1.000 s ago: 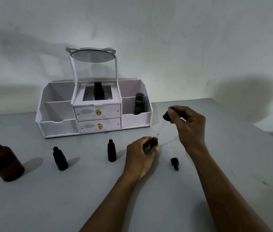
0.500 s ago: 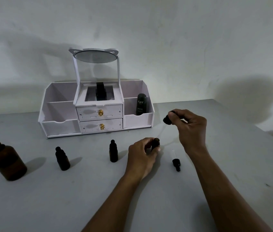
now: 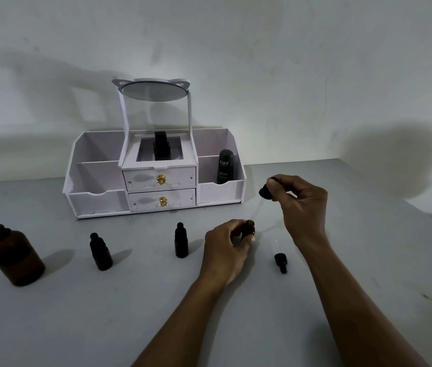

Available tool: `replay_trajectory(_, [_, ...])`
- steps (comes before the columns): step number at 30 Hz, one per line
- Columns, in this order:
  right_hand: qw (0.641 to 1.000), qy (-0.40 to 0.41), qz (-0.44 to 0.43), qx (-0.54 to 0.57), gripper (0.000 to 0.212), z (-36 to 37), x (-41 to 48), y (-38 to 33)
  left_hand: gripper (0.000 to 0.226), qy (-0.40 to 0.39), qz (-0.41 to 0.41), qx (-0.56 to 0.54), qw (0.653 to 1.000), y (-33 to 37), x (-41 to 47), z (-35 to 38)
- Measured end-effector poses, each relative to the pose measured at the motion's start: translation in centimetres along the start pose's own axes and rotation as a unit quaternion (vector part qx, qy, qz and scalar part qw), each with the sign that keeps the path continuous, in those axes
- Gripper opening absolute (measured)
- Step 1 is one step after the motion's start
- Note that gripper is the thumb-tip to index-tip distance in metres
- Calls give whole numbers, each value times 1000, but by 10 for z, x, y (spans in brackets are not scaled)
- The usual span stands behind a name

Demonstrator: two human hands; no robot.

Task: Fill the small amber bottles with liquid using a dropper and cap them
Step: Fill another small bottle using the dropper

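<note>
The right hand (image 3: pixel 302 205) has lowered the dropper (image 3: pixel 264 193) slightly; it pinches the black bulb, the glass tube slanting toward seven o'clock, down at the small bottle (image 3: pixel 248 228); the left hand (image 3: pixel 225 247) grips that bottle upright on the tabletop (image 3: pixel 130 313); a capped bottle (image 3: pixel 181 241) stands at its nine o'clock; a spare dropper (image 3: pixel 280 260) lies at four o'clock.

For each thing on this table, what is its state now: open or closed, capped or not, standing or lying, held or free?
large amber bottle: uncapped, upright
left small bottle: capped, upright
middle small bottle: capped, upright
held small bottle: uncapped, gripped by left hand
dropper: pinched by right hand
spare dropper: lying on table
drawers: both shut
</note>
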State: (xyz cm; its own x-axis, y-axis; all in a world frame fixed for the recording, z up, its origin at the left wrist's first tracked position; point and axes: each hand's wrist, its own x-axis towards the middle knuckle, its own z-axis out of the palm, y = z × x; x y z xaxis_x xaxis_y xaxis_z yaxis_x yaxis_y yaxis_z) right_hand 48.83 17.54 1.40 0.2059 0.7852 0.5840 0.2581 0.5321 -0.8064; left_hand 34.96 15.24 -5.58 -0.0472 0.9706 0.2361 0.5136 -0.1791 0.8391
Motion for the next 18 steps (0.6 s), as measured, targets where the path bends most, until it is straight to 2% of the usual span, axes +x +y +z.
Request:
replay_trajectory(4, [999,12,0,34,6,2,-1,-6,43,-9,-13,-4,1000,1,0,0])
replay_trajectory(10, [995,58,-39,70,14,8,-1,-33,62,-28,-56,-54,997,9,-20,-12])
replay_trajectory(15, [985,18,-37,165,17,39,-11,-71,45,-53,-106,-147,982,6,-63,-55])
replay_trajectory(18, [980,-50,-47,189,14,79,-24,-96,33,1,-99,-174,980,-13,-94,-99])
